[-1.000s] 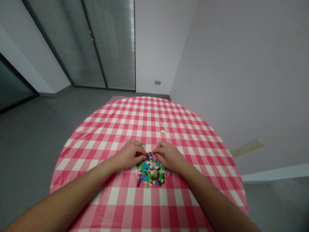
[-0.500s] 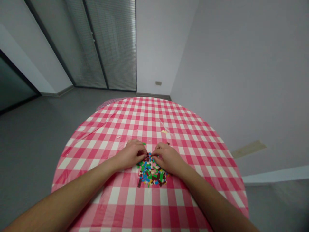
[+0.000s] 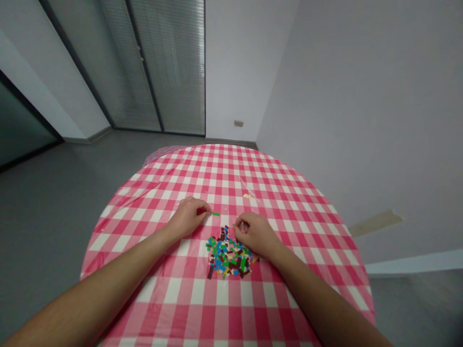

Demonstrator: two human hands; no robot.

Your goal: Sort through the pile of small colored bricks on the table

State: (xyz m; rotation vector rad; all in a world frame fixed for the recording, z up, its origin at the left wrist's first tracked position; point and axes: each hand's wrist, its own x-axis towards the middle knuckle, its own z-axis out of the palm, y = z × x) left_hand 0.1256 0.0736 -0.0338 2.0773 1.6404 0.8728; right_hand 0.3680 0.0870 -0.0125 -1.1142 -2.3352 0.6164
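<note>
A pile of small toy building bricks (image 3: 229,258) in green, blue, brown, white and yellow lies in front of me. Beyond its left side, my left hand (image 3: 190,215) is closed in a pinch. Its fingertips are at the left end of a long green brick (image 3: 216,214) lying on the cloth; whether they grip it or something tiny is unclear. My right hand (image 3: 256,233) is at the pile's far right edge, thumb and fingers pinched together. A tiny speck shows at those fingertips, too small to name.
A red and white checked cloth (image 3: 195,299) covers the round table. A small yellowish piece (image 3: 247,196) lies farther back on it. Beyond stand glass doors with blinds (image 3: 173,72) and a pale wall (image 3: 343,120) on the right.
My left hand has moved away from the pile, left and farther back, to the green brick. My right hand has shifted slightly right, so the far part of the pile shows more.
</note>
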